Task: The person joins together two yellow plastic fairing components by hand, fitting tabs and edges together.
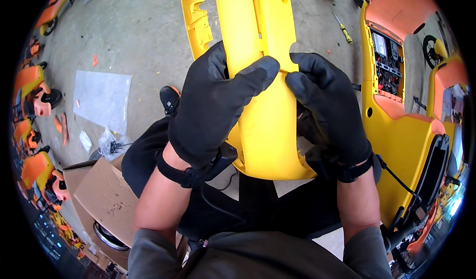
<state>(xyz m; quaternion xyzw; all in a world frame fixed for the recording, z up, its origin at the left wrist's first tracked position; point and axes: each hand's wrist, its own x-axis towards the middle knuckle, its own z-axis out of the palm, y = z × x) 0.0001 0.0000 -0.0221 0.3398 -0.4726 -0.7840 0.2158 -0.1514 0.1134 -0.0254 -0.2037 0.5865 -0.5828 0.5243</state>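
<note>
A long yellow plastic panel, seemingly a scooter body cover, stands in front of me between both hands. My left hand, in a black glove, grips its left edge with the thumb pressed on the front face near a seam. On the right edge, by a rounded notch, my right hand pinches the panel between gloved thumb and fingers. The seam where a second yellow piece meets the panel runs just above my thumbs. Some fingers of both hands are hidden behind the plastic.
A yellow scooter with an orange flap raised over its wiring stands at right. A yellow-handled screwdriver and a loose yellow trim piece are beyond my hands. Left are a plastic sheet and a cardboard box.
</note>
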